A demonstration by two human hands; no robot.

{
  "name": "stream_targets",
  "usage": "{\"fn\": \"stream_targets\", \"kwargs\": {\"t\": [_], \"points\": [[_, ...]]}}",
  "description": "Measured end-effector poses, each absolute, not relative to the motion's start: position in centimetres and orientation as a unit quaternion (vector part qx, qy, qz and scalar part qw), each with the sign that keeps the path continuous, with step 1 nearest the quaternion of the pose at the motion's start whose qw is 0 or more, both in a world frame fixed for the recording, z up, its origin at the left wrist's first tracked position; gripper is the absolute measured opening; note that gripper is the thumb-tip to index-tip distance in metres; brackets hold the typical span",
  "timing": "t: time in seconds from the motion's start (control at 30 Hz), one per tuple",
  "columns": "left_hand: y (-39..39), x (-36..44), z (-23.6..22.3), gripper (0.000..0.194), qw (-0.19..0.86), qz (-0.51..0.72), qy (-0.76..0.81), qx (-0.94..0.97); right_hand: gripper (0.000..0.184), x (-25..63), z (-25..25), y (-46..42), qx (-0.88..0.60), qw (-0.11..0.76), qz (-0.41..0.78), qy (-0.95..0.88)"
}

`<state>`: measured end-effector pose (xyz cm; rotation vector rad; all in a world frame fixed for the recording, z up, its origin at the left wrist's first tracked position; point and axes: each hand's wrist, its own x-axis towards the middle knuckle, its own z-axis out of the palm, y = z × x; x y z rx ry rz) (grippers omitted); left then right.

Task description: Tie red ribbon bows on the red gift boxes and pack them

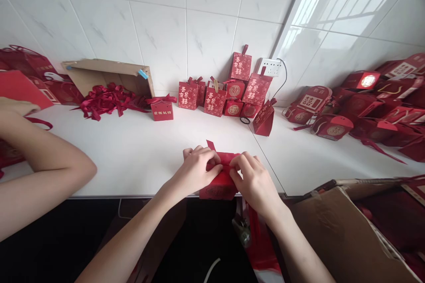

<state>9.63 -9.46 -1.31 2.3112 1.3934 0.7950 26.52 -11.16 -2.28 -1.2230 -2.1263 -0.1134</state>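
Observation:
A small red paper gift box [221, 181] sits at the near edge of the white table [139, 150], partly folded, with a flap sticking up at its back. My left hand [195, 169] grips its left side, fingers curled over the top flaps. From the right, my right hand [254, 179] pinches the same flaps. Both hands press together over the box's top.
Finished red boxes [232, 90] stand by the wall; more [365, 101] pile up at the right. A cardboard box [109, 75] spills red ribbons [109, 99]. Another person's arm [43, 163] rests on the table at left. An open carton [348, 225] stands at lower right.

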Motion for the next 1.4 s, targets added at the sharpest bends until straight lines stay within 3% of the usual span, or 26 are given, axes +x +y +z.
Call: {"fn": "stream_targets", "kwargs": {"t": [0.07,0.17,0.3,0.4,0.5,0.63,0.83,0.97,1.23,1.4], "points": [[-9.4,9.7,-1.2,0.01,0.16,0.272,0.494,0.811,0.016,26.8,-2.2,-11.5,-0.425,0.334,-0.092,-0.836],[-9.5,9.7,-1.1,0.01,0.16,0.267,0.496,0.81,0.006,27.4,-1.5,-12.0,-0.458,0.34,-0.004,-0.822],[-9.6,9.8,-1.0,0.01,0.162,0.275,0.499,0.806,0.038,27.6,-1.0,-11.7,-0.561,0.307,0.156,-0.752],[-9.5,9.9,-1.2,0.011,0.16,0.283,0.5,0.803,0.047,27.2,-1.8,-10.7,-0.575,0.307,0.228,-0.723],[-9.6,9.6,-1.8,0.007,0.159,0.332,0.491,0.789,0.042,26.8,-2.8,-10.0,-0.555,0.341,0.285,-0.703],[-10.4,8.5,-2.8,0.021,0.177,0.447,0.58,0.657,0.033,27.0,-3.3,-10.2,-0.529,0.373,0.337,-0.683],[-11.9,8.3,-3.3,0.043,0.342,0.366,0.616,0.608,0.043,26.8,-3.3,-10.4,-0.533,0.4,0.334,-0.666],[-11.8,9.1,-3.8,0.04,0.362,0.424,0.583,0.591,0.042,26.5,-4.0,-10.3,-0.515,0.438,0.34,-0.654],[-11.5,9.8,-5.6,0.034,0.396,0.507,0.497,0.582,0.045,25.9,-6.2,-10.5,-0.461,0.555,0.461,-0.517],[-11.5,10.2,-5.7,0.034,0.406,0.522,0.495,0.563,0.043,25.4,-6.7,-10.3,-0.433,0.577,0.528,-0.448]]}}
